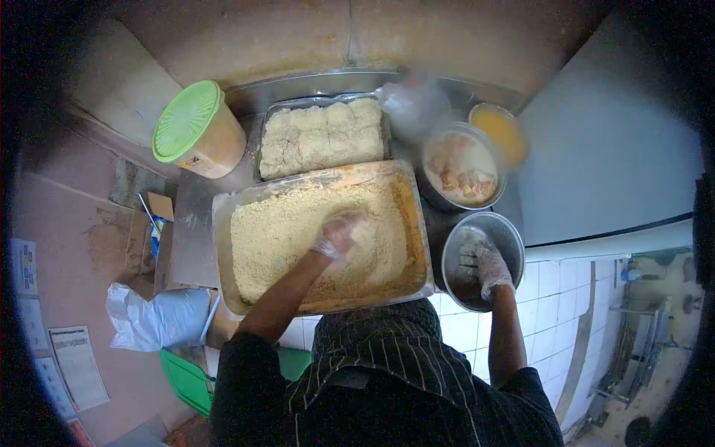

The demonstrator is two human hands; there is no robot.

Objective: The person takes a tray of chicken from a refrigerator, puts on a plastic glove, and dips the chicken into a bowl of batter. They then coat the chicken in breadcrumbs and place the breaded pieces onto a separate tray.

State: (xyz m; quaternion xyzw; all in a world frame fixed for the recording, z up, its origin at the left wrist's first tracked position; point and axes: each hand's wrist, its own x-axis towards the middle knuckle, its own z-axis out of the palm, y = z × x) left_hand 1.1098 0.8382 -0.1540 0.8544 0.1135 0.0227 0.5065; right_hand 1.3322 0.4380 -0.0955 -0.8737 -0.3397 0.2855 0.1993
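My left hand (339, 234), in a thin see-through glove, is down in a large rectangular tray (421, 253) of pale yellow crumbs (279, 227). Motion smears its fingers, and whether they grip anything in the crumbs cannot be told. My right hand (489, 270), also gloved, reaches into a round metal bowl (515, 237) at the right. Its fingers are apart and coated with pale crumbs or batter. Behind the bowl stands a metal pot (433, 195) with raw-looking meat pieces (456, 175) in whitish liquid. Crumb-coated pieces (324, 138) lie in rows in a tray behind the crumbs.
A tub with a green lid (188, 123) stands at the back left. A blurred plastic bag (413, 108) and a container of orange-yellow contents (499, 135) are at the back right. A white bag (160, 316) and cardboard box (138, 253) sit left. A pale panel (611, 141) borders the right.
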